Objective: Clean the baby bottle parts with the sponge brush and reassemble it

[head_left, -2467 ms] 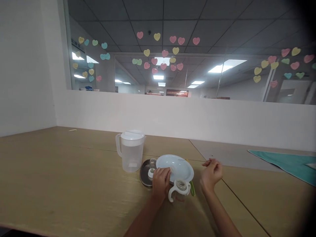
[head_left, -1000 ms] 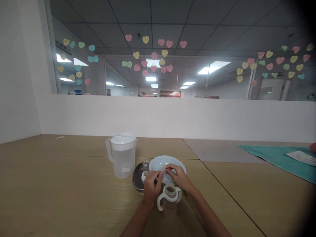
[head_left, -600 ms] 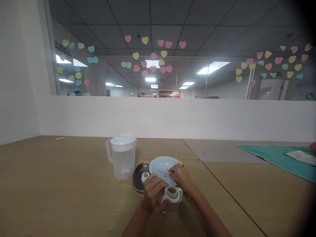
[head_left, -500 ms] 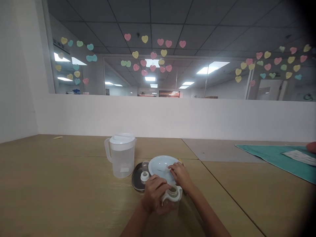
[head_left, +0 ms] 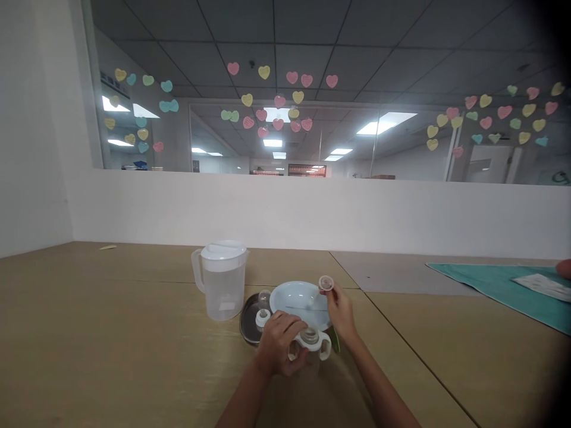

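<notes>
My left hand (head_left: 281,343) is wrapped round the side of a clear bottle (head_left: 312,362) with a white two-handled collar (head_left: 325,346); its mouth faces up, uncovered. Raised over the right rim of a pale blue bowl (head_left: 285,293), my right hand (head_left: 339,308) pinches a small round translucent piece (head_left: 326,283). Beside the bowl, a dark metal tray (head_left: 248,324) holds a white ring with a nipple (head_left: 263,318) and a clear dome cap (head_left: 264,299). Something green (head_left: 335,340) shows partly behind the bottle.
A lidded clear pitcher (head_left: 224,288) stands left of the tray. On the far right lies a teal cloth (head_left: 486,279) with a white sheet (head_left: 542,286), and part of a person's hand (head_left: 564,268) shows at the edge. A white wall rises behind the table.
My right hand has lifted up and to the right from inside the bowl, with the round piece now plainly visible in its fingers. My left hand stays at the bottle.
</notes>
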The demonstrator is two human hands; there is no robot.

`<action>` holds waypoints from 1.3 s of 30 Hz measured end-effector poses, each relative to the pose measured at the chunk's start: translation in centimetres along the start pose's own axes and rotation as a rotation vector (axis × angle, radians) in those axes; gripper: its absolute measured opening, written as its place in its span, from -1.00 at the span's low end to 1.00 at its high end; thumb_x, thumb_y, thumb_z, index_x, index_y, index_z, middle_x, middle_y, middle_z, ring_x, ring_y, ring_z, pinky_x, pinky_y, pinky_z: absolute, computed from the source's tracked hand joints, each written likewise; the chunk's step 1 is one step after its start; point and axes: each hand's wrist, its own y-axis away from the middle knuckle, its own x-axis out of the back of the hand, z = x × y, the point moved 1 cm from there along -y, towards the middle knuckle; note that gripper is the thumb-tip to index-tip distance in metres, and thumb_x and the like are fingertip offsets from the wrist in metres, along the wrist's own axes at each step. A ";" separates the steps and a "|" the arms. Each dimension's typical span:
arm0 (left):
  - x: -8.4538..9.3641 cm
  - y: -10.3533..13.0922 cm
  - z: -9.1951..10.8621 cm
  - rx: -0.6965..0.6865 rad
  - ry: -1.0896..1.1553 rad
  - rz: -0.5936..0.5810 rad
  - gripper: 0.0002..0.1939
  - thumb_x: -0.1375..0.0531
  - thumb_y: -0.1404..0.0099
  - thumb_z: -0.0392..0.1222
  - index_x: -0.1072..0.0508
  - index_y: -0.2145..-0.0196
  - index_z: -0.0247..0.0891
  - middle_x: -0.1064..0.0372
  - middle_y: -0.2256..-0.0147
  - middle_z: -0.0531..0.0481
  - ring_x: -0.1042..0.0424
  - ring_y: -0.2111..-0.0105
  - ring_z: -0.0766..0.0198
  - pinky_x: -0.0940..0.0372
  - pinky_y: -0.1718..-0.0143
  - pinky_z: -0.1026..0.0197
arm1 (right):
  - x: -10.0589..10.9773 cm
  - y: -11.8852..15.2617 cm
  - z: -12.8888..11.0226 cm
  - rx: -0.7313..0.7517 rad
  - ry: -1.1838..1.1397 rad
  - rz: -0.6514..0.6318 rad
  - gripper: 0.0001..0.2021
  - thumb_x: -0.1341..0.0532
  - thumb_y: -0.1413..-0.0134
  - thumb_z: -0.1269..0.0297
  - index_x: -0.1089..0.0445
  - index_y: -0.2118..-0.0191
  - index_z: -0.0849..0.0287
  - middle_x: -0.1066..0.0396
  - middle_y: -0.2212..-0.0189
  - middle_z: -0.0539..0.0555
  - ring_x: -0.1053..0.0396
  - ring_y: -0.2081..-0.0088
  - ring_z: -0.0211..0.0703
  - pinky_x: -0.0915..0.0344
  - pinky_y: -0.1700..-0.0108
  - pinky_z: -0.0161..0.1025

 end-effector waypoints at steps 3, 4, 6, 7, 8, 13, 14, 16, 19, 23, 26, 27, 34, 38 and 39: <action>0.0 0.3 -0.3 -0.010 0.026 0.036 -0.61 -0.08 -0.12 -0.08 -0.35 0.10 -0.29 -0.44 0.26 -0.16 -0.40 0.30 0.14 -0.23 0.25 0.10 | 0.2 -0.5 0.0 -0.197 -0.430 0.071 -0.64 -0.24 0.05 -0.01 -0.35 0.26 0.19 -0.47 0.34 0.10 -0.44 0.30 -0.13 -0.40 0.18 -0.15; 0.0 0.4 -0.5 0.000 0.033 0.066 -0.59 -0.08 -0.13 -0.06 -0.34 0.08 -0.29 -0.44 0.25 -0.16 -0.40 0.28 0.13 -0.23 0.24 0.10 | 0.2 -0.6 -0.1 -0.250 -0.556 0.062 -0.64 -0.30 0.11 0.02 -0.35 0.25 0.17 -0.48 0.34 0.08 -0.45 0.30 -0.14 -0.42 0.18 -0.17; 0.0 0.8 -1.0 0.083 0.031 0.156 -0.59 -0.09 -0.16 -0.06 -0.32 0.07 -0.30 -0.43 0.24 -0.15 -0.40 0.26 0.14 -0.24 0.20 0.11 | 0.4 -0.7 -0.6 -0.351 -0.730 0.003 -0.64 -0.38 0.19 0.14 -0.35 0.25 0.15 -0.49 0.35 0.05 -0.47 0.30 -0.18 -0.45 0.17 -0.23; 0.1 0.9 -1.3 0.160 0.014 0.208 -0.62 -0.07 -0.19 -0.08 -0.33 0.08 -0.30 -0.43 0.25 -0.14 -0.40 0.25 0.16 -0.24 0.19 0.12 | 0.4 -0.7 -0.9 -0.398 -0.785 -0.033 -0.65 -0.40 0.21 0.19 -0.35 0.25 0.14 -0.50 0.36 0.05 -0.48 0.30 -0.19 -0.45 0.17 -0.26; 0.1 1.1 -1.7 0.254 -0.017 0.257 -0.67 -0.05 -0.22 -0.11 -0.33 0.09 -0.29 -0.43 0.26 -0.13 -0.40 0.25 0.17 -0.24 0.18 0.13 | 0.5 -0.6 -1.1 -0.438 -0.823 -0.072 -0.67 -0.40 0.21 0.24 -0.35 0.26 0.13 -0.50 0.36 0.04 -0.48 0.29 -0.20 -0.46 0.18 -0.28; -0.1 1.8 -4.2 0.657 -0.211 0.322 -0.75 0.05 -0.32 -0.20 -0.38 0.18 -0.23 -0.43 0.25 -0.09 -0.38 0.23 0.18 -0.24 0.17 0.13 | 0.4 0.1 -2.5 -0.510 -0.836 -0.275 -0.73 -0.37 0.13 0.26 -0.36 0.26 0.15 -0.50 0.35 0.06 -0.49 0.32 -0.19 -0.47 0.28 -0.31; -0.3 2.0 -4.6 0.703 -0.236 0.302 -0.76 0.05 -0.32 -0.21 -0.39 0.20 -0.23 -0.43 0.24 -0.09 -0.38 0.22 0.17 -0.24 0.16 0.12 | 0.3 0.2 -2.7 -0.510 -0.819 -0.308 -0.73 -0.36 0.12 0.25 -0.36 0.25 0.16 -0.50 0.35 0.06 -0.49 0.34 -0.19 -0.46 0.28 -0.30; -0.5 2.2 -5.3 0.780 -0.276 0.235 -0.77 0.03 -0.28 -0.27 -0.40 0.23 -0.24 -0.43 0.25 -0.08 -0.37 0.20 0.14 -0.23 0.14 0.11 | 0.2 0.6 -3.1 -0.509 -0.788 -0.368 -0.71 -0.36 0.12 0.23 -0.36 0.24 0.18 -0.50 0.36 0.08 -0.48 0.35 -0.19 -0.44 0.28 -0.28; -0.8 2.6 -5.7 0.881 -0.320 0.088 -0.78 -0.02 -0.18 -0.36 -0.42 0.28 -0.25 -0.43 0.27 -0.09 -0.35 0.19 0.11 -0.20 0.12 0.09 | 0.1 0.9 -3.7 -0.506 -0.741 -0.453 -0.69 -0.34 0.10 0.18 -0.37 0.23 0.20 -0.49 0.37 0.10 -0.47 0.35 -0.18 -0.42 0.29 -0.27; -1.1 2.8 -5.8 0.961 -0.363 -0.059 -0.78 -0.03 -0.16 -0.37 -0.43 0.29 -0.27 -0.41 0.27 -0.13 -0.33 0.17 0.07 -0.17 0.11 0.07 | 0.2 1.3 -4.2 -0.466 -0.696 -0.586 -0.74 -0.31 0.10 0.15 -0.40 0.31 0.22 -0.48 0.40 0.11 -0.46 0.35 -0.12 -0.39 0.30 -0.20; -1.1 2.8 -5.7 0.977 -0.374 -0.102 -0.77 -0.02 -0.17 -0.39 -0.43 0.27 -0.28 -0.39 0.24 -0.14 -0.32 0.16 0.07 -0.17 0.10 0.07 | 0.2 1.4 -4.4 -0.390 -0.630 -0.678 -0.80 -0.29 0.13 0.20 -0.44 0.39 0.24 -0.47 0.39 0.12 -0.44 0.32 -0.10 -0.35 0.20 -0.15; -1.1 2.8 -5.7 0.978 -0.377 -0.110 -0.77 -0.02 -0.17 -0.39 -0.42 0.26 -0.28 -0.38 0.24 -0.14 -0.32 0.15 0.07 -0.17 0.10 0.08 | 0.2 1.4 -4.4 -0.360 -0.595 -0.697 -0.81 -0.28 0.14 0.21 -0.45 0.41 0.24 -0.47 0.39 0.12 -0.43 0.30 -0.09 -0.33 0.15 -0.14; -0.7 2.5 -5.5 1.022 -0.367 0.080 -0.76 0.04 -0.26 -0.39 -0.33 0.16 -0.31 -0.30 0.21 -0.15 -0.36 0.20 0.14 -0.24 0.20 0.14 | 0.1 1.5 -4.0 -0.297 -0.534 -0.770 -0.66 -0.19 0.24 0.31 -0.44 0.21 0.17 -0.48 0.42 0.07 -0.41 0.27 -0.07 -0.26 0.15 -0.18; -0.4 2.1 -5.3 0.935 -0.324 0.349 -0.76 0.10 -0.35 -0.28 -0.32 0.16 -0.31 -0.25 0.21 -0.15 -0.38 0.25 0.19 -0.30 0.24 0.15 | -0.1 1.5 -3.6 -0.330 -0.484 -0.793 -0.61 -0.12 0.33 0.36 -0.47 0.25 0.19 -0.49 0.41 0.08 -0.40 0.33 -0.08 -0.26 0.22 -0.20; -0.4 2.0 -5.3 0.876 -0.312 0.413 -0.76 0.10 -0.36 -0.26 -0.32 0.16 -0.31 -0.25 0.22 -0.14 -0.38 0.25 0.19 -0.31 0.23 0.14 | -0.2 1.5 -3.5 -0.316 -0.468 -0.789 -0.64 -0.10 0.35 0.36 -0.49 0.31 0.20 -0.49 0.41 0.09 -0.39 0.32 -0.07 -0.27 0.22 -0.19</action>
